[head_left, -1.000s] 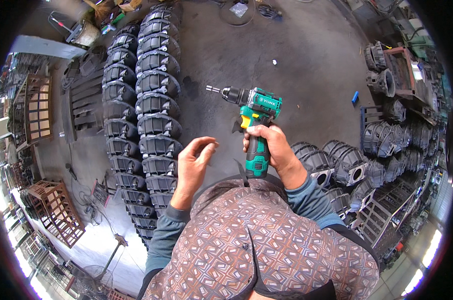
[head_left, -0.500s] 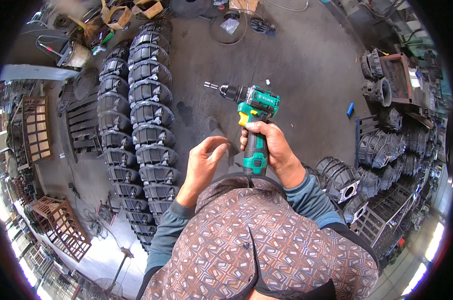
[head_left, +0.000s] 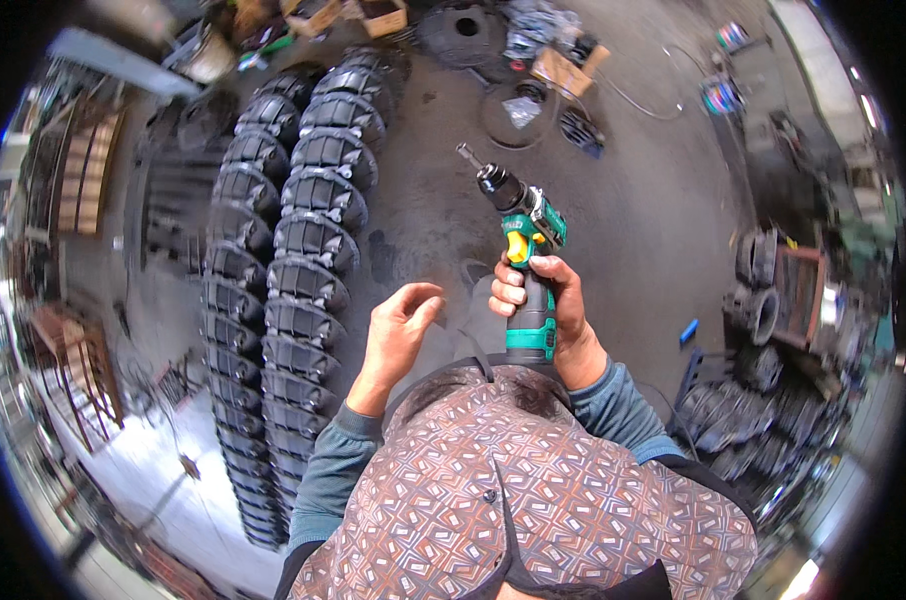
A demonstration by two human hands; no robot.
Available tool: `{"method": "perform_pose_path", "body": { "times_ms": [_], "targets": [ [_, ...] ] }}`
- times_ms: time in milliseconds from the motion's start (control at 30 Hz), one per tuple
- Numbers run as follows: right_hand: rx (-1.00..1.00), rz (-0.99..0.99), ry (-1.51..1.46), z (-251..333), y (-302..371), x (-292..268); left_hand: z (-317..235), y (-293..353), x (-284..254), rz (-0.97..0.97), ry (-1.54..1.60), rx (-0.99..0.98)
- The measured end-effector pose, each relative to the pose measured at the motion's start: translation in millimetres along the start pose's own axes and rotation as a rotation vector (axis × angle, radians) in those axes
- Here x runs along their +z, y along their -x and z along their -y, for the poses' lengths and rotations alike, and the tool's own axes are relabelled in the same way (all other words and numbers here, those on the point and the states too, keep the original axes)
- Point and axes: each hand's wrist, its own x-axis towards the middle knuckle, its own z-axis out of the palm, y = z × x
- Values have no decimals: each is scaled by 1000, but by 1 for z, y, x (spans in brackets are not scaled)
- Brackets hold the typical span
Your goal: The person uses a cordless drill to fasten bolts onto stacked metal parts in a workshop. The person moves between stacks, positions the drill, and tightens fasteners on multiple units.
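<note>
A green and black cordless drill (head_left: 533,310) with a yellow trigger is in my right hand (head_left: 570,325), whose fingers wrap round its grip. Its black chuck and silver socket bit point up and a little to the left. My left hand (head_left: 393,340) is held to the left of the drill, apart from it. Its fingers are curled in toward the thumb, and whatever they may hold is hidden from view.
Two long rows of dark metal housings (head_left: 318,270) run along the floor on the left. More housings (head_left: 738,400) are piled at the right beside a rusty frame (head_left: 801,290). A blue block (head_left: 689,331) lies on the floor. Cardboard boxes (head_left: 563,72) and a hose lie ahead.
The drill has swung from pointing left to pointing more upward, still in my right hand. My view has turned, so the floor things shift. The left hand stays curled nearby.
</note>
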Motion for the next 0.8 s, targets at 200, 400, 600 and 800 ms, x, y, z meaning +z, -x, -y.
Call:
{"method": "perform_pose_path", "body": {
  "times_ms": [200, 400, 600, 800],
  "targets": [
    [348, 153, 54, 39, -62, 5, 16, 28, 14, -432, 179, -81],
    [541, 131, 388, 22, -91, 25, 29, 78, 45, -655, 258, -180],
    [665, 261, 652, -47, -75, 54, 36, 135, 49, -856, 314, -193],
    [766, 444, 829, -158, -27, 71, 87, 233, 38, -996, 375, -168]
  ]
}}
